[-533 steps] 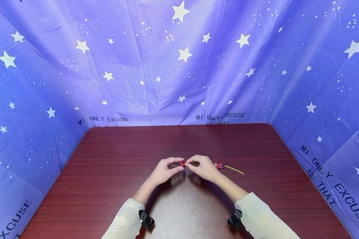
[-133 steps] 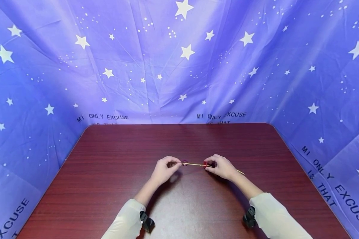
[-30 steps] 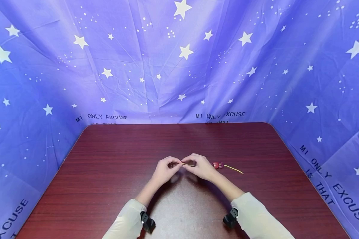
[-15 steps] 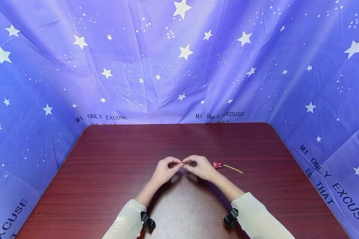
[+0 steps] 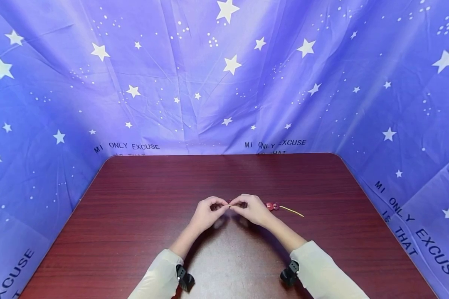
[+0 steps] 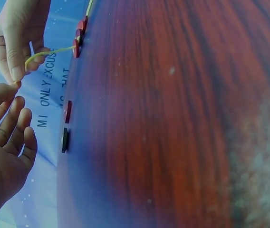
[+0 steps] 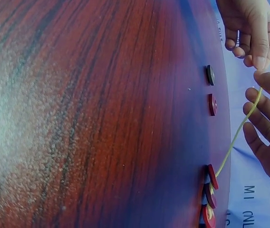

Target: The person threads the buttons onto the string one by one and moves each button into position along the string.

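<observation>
Looks like a curtained-off booth, wider room hidden: star-print cloth (image 5: 194,62) hangs round a wood-grain desk (image 5: 153,178).

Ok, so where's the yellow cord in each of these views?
Head: yellow cord shows right of centre, lower half, trailing off the strung buttons.
Left wrist: yellow cord at upper left.
Right wrist: yellow cord at right, slanting down-left.
Shared landmark: the strung buttons, in all three.

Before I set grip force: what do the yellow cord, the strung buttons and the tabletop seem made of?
Yellow cord: probably textile, matt; it curves softly.
Strung buttons: smooth, perhaps plastic or painted wood; evenly coloured.
Tabletop: likely wood-look laminate, semi-gloss; streaky grain, bright glare.
</observation>
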{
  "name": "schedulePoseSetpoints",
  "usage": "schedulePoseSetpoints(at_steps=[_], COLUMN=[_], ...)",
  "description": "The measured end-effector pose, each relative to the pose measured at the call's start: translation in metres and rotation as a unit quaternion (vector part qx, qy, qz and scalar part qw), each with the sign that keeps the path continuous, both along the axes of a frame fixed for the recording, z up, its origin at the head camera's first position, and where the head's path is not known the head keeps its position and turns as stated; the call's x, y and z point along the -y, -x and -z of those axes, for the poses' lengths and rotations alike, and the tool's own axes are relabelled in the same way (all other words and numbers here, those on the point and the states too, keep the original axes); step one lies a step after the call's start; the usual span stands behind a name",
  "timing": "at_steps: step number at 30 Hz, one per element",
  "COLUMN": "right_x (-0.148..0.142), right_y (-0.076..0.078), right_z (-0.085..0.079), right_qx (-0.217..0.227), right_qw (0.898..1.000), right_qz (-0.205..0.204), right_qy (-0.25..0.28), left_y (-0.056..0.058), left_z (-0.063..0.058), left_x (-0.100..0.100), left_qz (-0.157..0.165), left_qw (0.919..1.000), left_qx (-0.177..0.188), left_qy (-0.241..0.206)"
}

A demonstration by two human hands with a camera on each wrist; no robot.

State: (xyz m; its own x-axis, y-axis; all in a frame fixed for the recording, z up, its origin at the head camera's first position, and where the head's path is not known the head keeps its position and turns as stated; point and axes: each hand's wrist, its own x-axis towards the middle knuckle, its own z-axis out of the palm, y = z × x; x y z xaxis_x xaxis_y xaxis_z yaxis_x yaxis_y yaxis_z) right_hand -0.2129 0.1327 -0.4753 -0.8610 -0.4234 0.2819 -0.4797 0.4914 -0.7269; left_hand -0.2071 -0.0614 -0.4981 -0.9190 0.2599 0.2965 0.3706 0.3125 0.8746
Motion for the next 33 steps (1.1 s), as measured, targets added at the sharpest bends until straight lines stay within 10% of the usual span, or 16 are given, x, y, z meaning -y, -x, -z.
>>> schedulePoseSetpoints(at_steps=[33], right_x=[-0.003], right_y=[0.002], right_z=[0.002], right_qx=[-0.024], right_qw=[0.999], right_qz=[0.022], right_qy=[-0.003], left_y=[0.006], left_z=[0.003], left_x=[0.016], left_qz=[-0.012], left_qw=[0.9994], left_qx=[0.008], left_qy=[0.032])
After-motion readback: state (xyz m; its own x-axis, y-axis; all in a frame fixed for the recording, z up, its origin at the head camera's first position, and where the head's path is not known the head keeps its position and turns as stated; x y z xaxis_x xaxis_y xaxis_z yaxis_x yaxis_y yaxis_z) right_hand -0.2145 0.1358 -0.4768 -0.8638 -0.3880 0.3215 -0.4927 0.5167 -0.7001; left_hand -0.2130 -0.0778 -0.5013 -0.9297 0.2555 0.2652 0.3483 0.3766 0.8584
